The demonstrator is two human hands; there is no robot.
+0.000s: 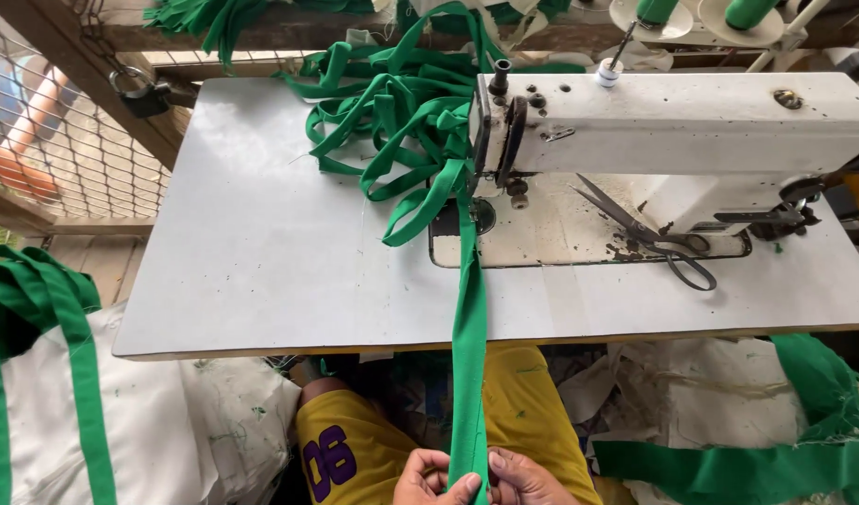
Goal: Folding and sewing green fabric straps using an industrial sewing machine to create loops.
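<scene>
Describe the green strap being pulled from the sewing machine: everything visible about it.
The green strap is a long, flat band of woven-looking fabric, folded lengthwise. It runs taut from under the needle area of the white sewing machine, across the pale table and over its front edge. The left hand and right hand pinch its lower end between their fingers. Behind the machine's head it continues into a loose, tangled heap on the table.
</scene>
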